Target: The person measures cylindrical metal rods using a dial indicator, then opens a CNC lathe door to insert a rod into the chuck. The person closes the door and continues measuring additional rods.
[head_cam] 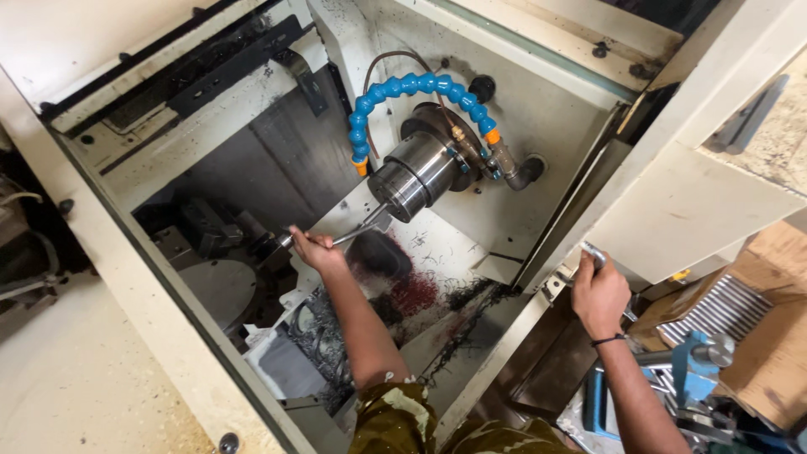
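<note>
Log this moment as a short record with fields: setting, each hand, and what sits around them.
setting: inside an open lathe enclosure, seen from above
left hand: closed around a slim metal tool, its tip up near the steel chuck
right hand: closed on a metal door handle at the enclosure's edge
above chuck: blue segmented coolant hose with orange tips
below chuck: dark metal shavings on the sloped bed
at right: cardboard box of metal rods

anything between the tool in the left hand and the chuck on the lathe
Nothing visible does. The left hand holds a slim metal tool whose tip already reaches the lower edge of the steel chuck; the blue coolant hose arcs above it.
</note>
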Action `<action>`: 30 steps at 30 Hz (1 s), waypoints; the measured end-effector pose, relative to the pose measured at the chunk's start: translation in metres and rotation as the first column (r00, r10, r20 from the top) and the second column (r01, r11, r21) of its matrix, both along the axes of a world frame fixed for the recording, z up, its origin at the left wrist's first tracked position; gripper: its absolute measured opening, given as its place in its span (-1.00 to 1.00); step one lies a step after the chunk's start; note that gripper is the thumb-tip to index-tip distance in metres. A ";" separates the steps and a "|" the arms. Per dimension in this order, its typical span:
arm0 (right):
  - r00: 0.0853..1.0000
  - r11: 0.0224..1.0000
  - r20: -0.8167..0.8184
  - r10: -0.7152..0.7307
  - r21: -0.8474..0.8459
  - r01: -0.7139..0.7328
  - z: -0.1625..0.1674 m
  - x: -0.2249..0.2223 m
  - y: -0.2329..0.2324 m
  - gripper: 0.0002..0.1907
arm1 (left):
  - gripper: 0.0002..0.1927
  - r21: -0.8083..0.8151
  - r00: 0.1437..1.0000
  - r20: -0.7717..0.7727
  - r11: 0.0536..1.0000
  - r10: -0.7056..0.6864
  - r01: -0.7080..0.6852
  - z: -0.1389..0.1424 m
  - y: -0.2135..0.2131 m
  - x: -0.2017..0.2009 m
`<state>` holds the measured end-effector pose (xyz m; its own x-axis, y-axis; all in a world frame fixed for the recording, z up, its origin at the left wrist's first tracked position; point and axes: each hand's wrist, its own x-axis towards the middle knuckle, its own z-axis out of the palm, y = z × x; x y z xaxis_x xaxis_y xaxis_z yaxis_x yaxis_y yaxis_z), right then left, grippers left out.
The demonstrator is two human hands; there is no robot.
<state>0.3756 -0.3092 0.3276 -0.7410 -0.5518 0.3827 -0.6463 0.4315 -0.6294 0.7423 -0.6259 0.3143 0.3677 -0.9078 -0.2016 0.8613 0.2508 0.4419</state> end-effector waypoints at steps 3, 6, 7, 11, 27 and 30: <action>1.000 1.000 -0.021 0.019 -0.004 -0.019 -0.002 -0.003 0.000 -0.64 | -0.86 0.135 0.887 0.459 0.983 0.049 -0.124 -0.003 0.005 -0.011; 0.999 0.998 -0.014 0.042 -0.040 -0.043 -0.003 -0.005 0.000 -0.64 | -0.73 0.059 0.695 0.702 0.960 0.154 -0.272 -0.007 0.012 -0.016; 0.999 0.998 -0.025 0.042 -0.048 -0.044 -0.004 -0.006 0.000 -0.65 | -0.69 0.062 0.695 0.697 0.950 0.178 -0.306 -0.008 0.015 -0.015; 0.999 0.998 -0.025 0.040 -0.049 -0.041 -0.005 -0.008 0.002 -0.65 | -0.69 0.017 0.554 0.815 0.949 0.169 -0.314 -0.009 0.025 -0.012; 0.997 0.996 0.023 0.071 -0.056 -0.070 0.019 -0.004 0.094 -0.64 | -0.62 -0.124 0.536 0.838 0.992 0.106 -0.002 0.005 0.248 -0.072; 0.996 0.996 0.035 0.082 -0.047 -0.081 0.035 -0.006 0.130 -0.61 | -0.73 -0.184 0.566 0.812 0.983 0.145 0.013 0.012 0.321 -0.074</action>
<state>0.3699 -0.1797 0.3629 -0.7083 -0.5934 0.3824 -0.6544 0.3486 -0.6710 0.6685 -0.3051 0.3264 0.3625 -0.8621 0.3542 0.1261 0.4219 0.8978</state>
